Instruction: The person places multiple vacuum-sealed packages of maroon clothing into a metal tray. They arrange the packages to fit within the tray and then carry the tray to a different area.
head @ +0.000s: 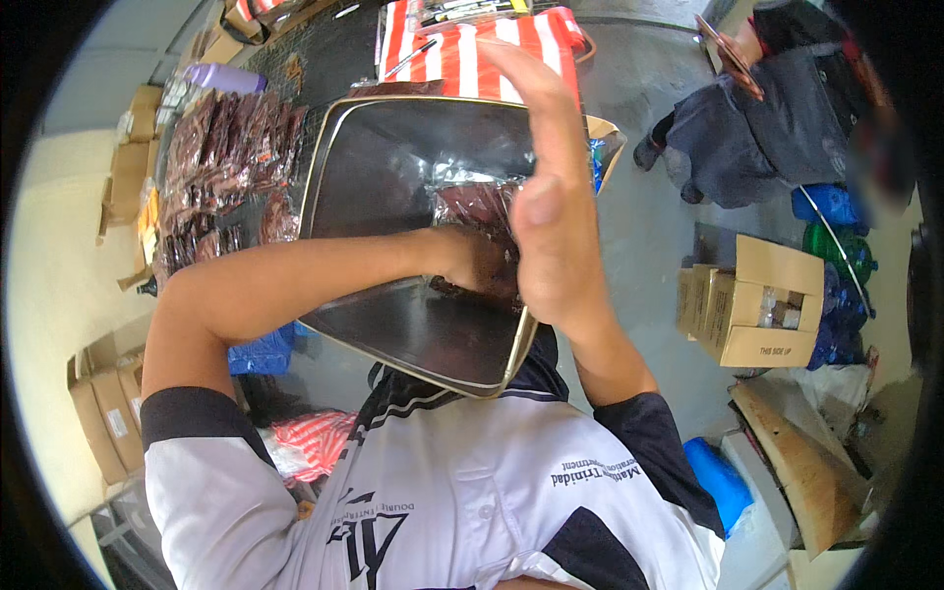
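A dark rectangular bin with a pale metallic rim (413, 346) is tilted before my chest, its mouth facing me. My left hand (472, 258) reaches inside it, against brown plastic-wrapped packets (476, 203). Those fingers are in shadow and mostly hidden, so their grasp cannot be made out. Seen edge-on, my right hand (557, 221) overlaps the bin's right side. Its fingers extend straight past the far rim, the thumb is apart from them, and nothing shows in it. Whether that palm presses on the bin's wall is unclear.
Many brown packets (228, 147) lie on the dark table at left, near a purple bottle (225, 78). Beyond the bin are red-and-white striped plastic (472, 59) and a pen (411, 59). At right, a person (767, 125) holds a phone near cardboard boxes (774, 295).
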Motion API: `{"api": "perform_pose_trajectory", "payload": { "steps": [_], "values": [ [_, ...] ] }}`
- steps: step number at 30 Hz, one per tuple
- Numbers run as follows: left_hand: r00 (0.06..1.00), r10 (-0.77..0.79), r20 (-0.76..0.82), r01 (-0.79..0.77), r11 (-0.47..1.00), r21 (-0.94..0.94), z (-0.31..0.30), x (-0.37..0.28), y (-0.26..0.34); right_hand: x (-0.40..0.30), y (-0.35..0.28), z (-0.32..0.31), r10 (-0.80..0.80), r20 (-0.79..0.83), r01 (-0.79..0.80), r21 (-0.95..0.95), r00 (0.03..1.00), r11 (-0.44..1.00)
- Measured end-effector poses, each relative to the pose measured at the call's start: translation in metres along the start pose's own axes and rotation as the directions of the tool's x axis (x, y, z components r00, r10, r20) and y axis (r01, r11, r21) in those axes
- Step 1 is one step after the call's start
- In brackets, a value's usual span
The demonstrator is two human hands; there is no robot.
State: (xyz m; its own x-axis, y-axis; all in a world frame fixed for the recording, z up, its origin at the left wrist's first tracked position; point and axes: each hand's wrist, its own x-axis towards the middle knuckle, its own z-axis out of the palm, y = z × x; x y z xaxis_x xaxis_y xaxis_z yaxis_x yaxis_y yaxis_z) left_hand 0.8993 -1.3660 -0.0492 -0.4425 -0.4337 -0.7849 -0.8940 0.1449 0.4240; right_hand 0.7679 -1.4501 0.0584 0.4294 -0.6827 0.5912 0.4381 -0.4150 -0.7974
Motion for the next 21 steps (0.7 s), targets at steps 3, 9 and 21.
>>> {"api": "perform_pose_trajectory", "payload": {
  "steps": [3, 9, 21],
  "values": [
    [0.998, -0.035, 0.048, 0.029, 0.992, 0.123, -0.015, -0.043, 0.019, -0.003, 0.005, 0.001, -0.004, -0.036, 0.006, 0.035, 0.999, 0.999],
    [0.886, 0.009, -0.463, -0.165, 0.94, -0.299, -0.072, -0.214, 0.047, 0.003, -0.039, -0.012, 0.032, 0.371, -0.026, -0.02, 0.928, 0.999],
    [0.051, -0.805, -0.592, 0.251, 0.583, -0.772, 0.278, -0.312, -0.29, 0.017, -0.148, 0.089, 0.06, 0.996, -0.873, 0.035, 0.073, 0.487]
  ]
}}
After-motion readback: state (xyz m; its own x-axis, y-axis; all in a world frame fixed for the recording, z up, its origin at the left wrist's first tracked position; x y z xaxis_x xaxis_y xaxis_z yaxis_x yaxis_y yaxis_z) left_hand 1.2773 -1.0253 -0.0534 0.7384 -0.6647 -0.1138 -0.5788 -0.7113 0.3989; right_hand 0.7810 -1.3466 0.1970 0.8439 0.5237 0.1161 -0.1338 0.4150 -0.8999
